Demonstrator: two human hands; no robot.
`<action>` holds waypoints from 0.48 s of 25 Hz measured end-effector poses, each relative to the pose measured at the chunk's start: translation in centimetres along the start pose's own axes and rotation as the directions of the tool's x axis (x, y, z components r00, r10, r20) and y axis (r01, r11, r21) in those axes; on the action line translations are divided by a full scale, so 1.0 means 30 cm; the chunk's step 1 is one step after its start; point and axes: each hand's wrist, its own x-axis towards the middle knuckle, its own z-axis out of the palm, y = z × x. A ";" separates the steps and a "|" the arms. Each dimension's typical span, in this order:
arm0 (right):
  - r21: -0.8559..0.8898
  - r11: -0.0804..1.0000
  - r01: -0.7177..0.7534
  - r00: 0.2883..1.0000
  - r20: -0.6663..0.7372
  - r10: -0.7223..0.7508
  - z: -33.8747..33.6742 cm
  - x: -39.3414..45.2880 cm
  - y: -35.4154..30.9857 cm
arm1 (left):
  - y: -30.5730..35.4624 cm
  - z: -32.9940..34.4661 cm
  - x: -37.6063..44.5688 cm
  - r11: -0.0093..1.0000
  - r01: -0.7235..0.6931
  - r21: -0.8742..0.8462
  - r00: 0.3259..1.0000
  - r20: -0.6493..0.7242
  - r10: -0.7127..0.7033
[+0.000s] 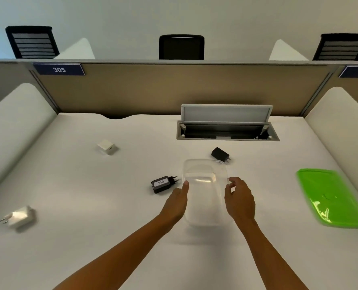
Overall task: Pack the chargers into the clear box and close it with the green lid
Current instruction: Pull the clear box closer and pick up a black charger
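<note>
The clear box (pixel 205 181) stands empty in the middle of the white desk. My left hand (pixel 177 200) rests against its left wall and my right hand (pixel 240 197) grips its right rim. A black charger with a white label (pixel 161 184) lies just left of the box. A smaller black charger (pixel 220 154) lies behind the box. A white cube charger (pixel 107 146) sits farther back on the left. A white charger with round pins (pixel 19 218) lies at the near left. The green lid (pixel 331 197) lies flat at the right.
An open cable hatch (pixel 226 130) with a raised flap is set into the desk (pixel 90 206) behind the box. White side dividers rise on both sides and a tan partition closes the back. Black chairs stand beyond it.
</note>
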 end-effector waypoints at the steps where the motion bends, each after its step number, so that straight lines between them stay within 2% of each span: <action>1: 0.013 1.000 0.009 1.000 -0.004 -0.009 0.018 -0.010 -0.013 | -0.019 -0.021 0.002 1.000 0.007 -0.008 1.000 0.004 -0.007; 6: 0.041 0.999 0.031 0.999 -0.021 -0.030 0.073 -0.033 -0.032 | -0.091 -0.086 0.044 1.000 0.005 -0.002 1.000 0.014 -0.005; 8: 0.032 0.999 0.024 0.999 -0.028 -0.023 0.081 -0.035 -0.028 | -0.102 -0.107 0.071 0.996 -0.087 -0.011 0.994 -0.061 0.086; 9: 0.031 0.999 0.020 0.999 -0.029 -0.019 0.085 -0.036 -0.026 | -0.106 -0.122 0.088 0.987 -0.158 0.018 0.976 -0.147 0.159; 11: 0.034 0.999 0.012 1.000 -0.028 -0.011 0.091 -0.037 -0.023 | -0.114 -0.164 0.131 0.930 -0.279 0.240 0.888 -0.304 0.345; 12: 0.036 0.999 0.007 1.000 -0.026 -0.006 0.093 -0.037 -0.022 | -0.120 -0.186 0.154 0.874 -0.304 0.379 0.844 -0.318 0.432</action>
